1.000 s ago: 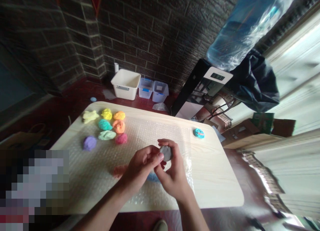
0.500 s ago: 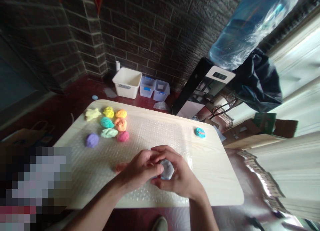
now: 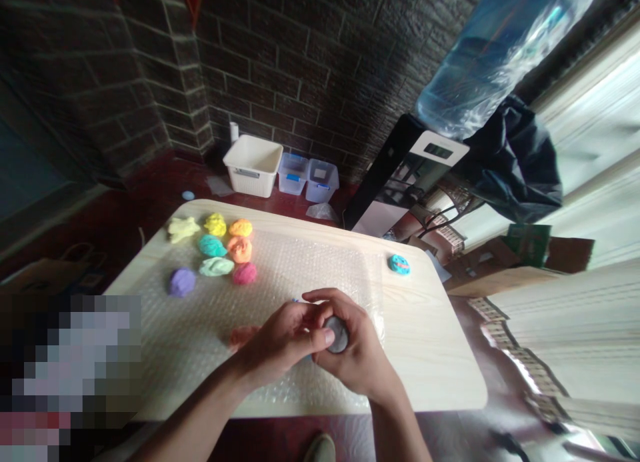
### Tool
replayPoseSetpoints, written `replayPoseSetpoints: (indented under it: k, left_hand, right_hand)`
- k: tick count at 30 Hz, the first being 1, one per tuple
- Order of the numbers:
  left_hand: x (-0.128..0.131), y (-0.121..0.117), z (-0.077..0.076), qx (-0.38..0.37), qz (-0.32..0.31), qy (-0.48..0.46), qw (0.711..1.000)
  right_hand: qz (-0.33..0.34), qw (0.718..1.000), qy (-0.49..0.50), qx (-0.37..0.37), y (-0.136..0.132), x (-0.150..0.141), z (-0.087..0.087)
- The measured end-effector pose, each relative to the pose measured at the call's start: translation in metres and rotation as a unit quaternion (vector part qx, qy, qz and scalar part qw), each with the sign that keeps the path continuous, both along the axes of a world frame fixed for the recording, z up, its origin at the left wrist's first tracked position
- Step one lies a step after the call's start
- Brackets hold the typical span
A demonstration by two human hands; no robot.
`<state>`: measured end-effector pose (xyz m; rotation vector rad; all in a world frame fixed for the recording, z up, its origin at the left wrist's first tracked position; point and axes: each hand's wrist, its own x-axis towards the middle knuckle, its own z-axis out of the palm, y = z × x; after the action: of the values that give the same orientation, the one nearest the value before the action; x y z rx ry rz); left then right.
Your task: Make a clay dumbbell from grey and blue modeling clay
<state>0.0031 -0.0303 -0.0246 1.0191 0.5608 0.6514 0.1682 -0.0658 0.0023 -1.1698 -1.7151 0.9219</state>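
A rounded grey lump of modelling clay [image 3: 339, 335] sits between my hands above the near part of the table. My right hand [image 3: 360, 349] is closed around it with curled fingers. My left hand [image 3: 287, 339] meets it from the left, its thumb pressed on the grey surface and its other fingers partly hidden. Small bits of blue peek out beside the hands; what they belong to is hidden. Partly behind my left wrist lies a salmon-coloured clay lump [image 3: 242, 337] on the bubble wrap [image 3: 300, 262].
Several clay lumps, including a purple one [image 3: 183, 283] and a pink one [image 3: 245, 273], lie on the left of the table [image 3: 430, 355]. A blue patterned clay piece [image 3: 400, 265] is at the right. Bins [image 3: 254, 165] and a water dispenser [image 3: 400, 175] stand beyond.
The grey clay has turned in my hands and now shows a darker, rounder face. My right fingers have closed tighter around it, and my left thumb has moved slightly right onto it.
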Motion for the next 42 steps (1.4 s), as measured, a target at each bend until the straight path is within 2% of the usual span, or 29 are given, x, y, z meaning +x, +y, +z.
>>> replayPoseSetpoints:
  k: [4, 8, 12, 14, 17, 23, 30, 42]
  left_hand:
    - [0.001, -0.002, 0.002, -0.001, 0.027, 0.021, 0.999]
    - [0.0, -0.001, 0.003, 0.019, 0.012, 0.007, 1.0]
    - [-0.002, -0.002, 0.001, 0.036, 0.01, 0.019, 0.999]
    - [-0.002, -0.003, 0.0, 0.025, 0.058, 0.03, 0.998]
    - [-0.003, -0.001, -0.001, -0.009, 0.18, 0.016, 0.983]
    - [-0.004, 0.009, 0.01, -0.073, 0.281, -0.065, 0.955]
    - [-0.005, 0.008, 0.005, -0.021, 0.259, -0.053, 0.964]
    - [-0.004, 0.01, 0.003, -0.012, 0.268, -0.055, 0.962]
  right_hand:
    - [0.003, 1.0, -0.008, 0.01, 0.0, 0.0, 0.001]
    - [0.026, 1.0, 0.009, 0.004, 0.0, 0.0, 0.002]
    - [0.02, 1.0, 0.023, 0.008, 0.0, -0.003, 0.003]
    - [0.003, 0.999, 0.03, 0.019, 0.0, -0.004, 0.004]
    - [-0.03, 0.998, 0.048, 0.027, -0.001, -0.004, 0.004]
    - [-0.063, 0.995, 0.08, 0.017, -0.002, -0.001, 0.001]
    - [-0.054, 0.993, 0.102, 0.0, -0.001, -0.003, -0.002]
    - [-0.065, 0.994, 0.089, 0.001, -0.002, -0.001, -0.003]
